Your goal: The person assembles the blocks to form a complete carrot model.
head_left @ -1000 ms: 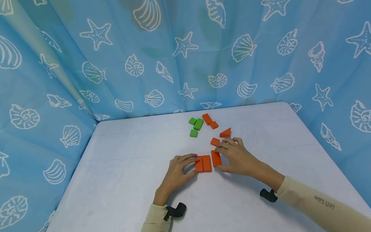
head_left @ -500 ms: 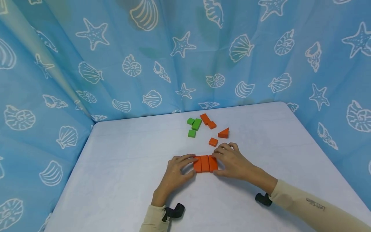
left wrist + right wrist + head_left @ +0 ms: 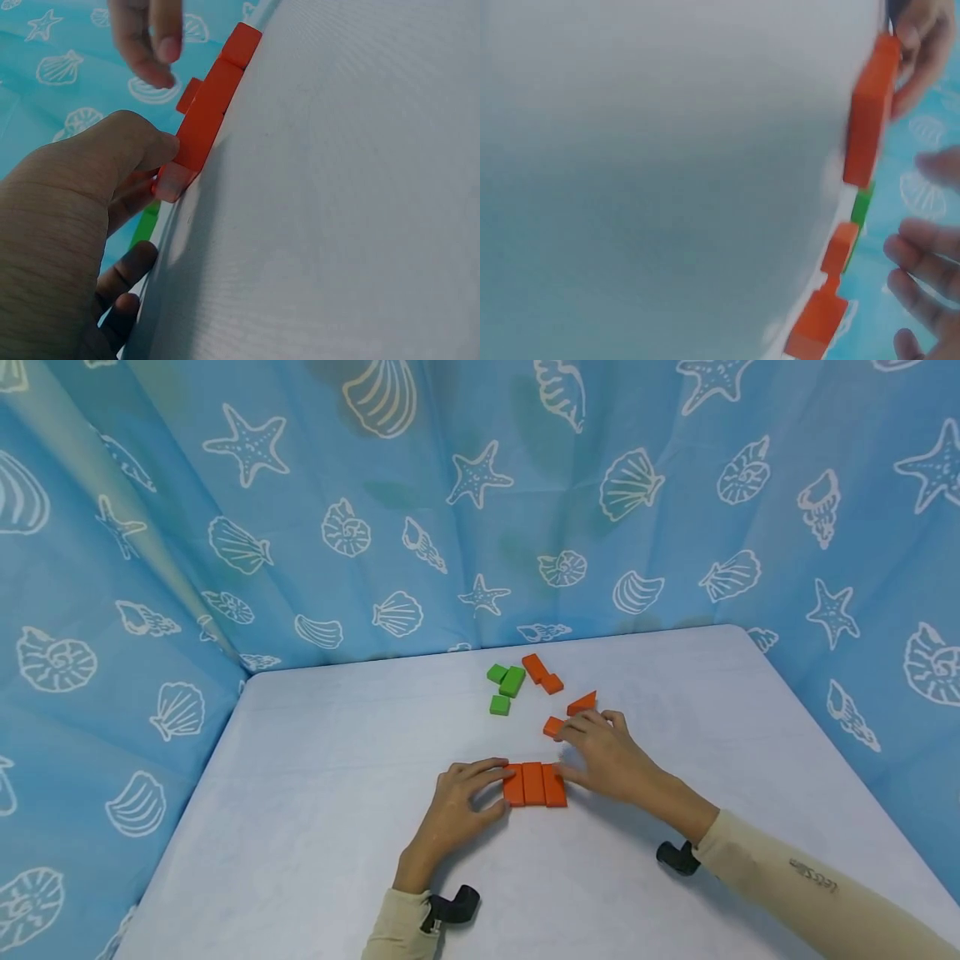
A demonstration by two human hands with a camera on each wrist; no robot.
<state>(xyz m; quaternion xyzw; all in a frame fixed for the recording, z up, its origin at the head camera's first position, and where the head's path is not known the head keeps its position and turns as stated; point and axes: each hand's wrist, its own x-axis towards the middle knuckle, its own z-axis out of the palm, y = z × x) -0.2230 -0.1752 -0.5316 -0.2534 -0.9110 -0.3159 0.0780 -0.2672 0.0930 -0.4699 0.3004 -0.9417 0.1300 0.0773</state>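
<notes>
Three flat orange blocks (image 3: pixel 533 783) lie side by side in a row on the white-covered table. My left hand (image 3: pixel 456 806) pinches the leftmost orange block (image 3: pixel 513 791) between thumb and fingers; the left wrist view shows the grip at the row's end. Above the row's right end, my right hand (image 3: pixel 611 758) hovers with parted fingers and holds nothing. Its fingertips overlap a small orange block (image 3: pixel 552 726) in the head view, while the right wrist view shows a gap. Just behind that hand sits an orange triangular block (image 3: pixel 582 702), partly hidden by it.
Farther back lie several green blocks (image 3: pixel 512 682) and a pair of orange blocks (image 3: pixel 536 668). The table (image 3: pixel 337 760) ends at a rear edge, beyond which hangs a blue curtain (image 3: pixel 435 510) with shell and starfish prints. Each wrist carries a black camera (image 3: pixel 455 906).
The right hand slid the third orange block left against the other two, then let go and rose away toward the small orange block. The left hand stayed at the row's left end.
</notes>
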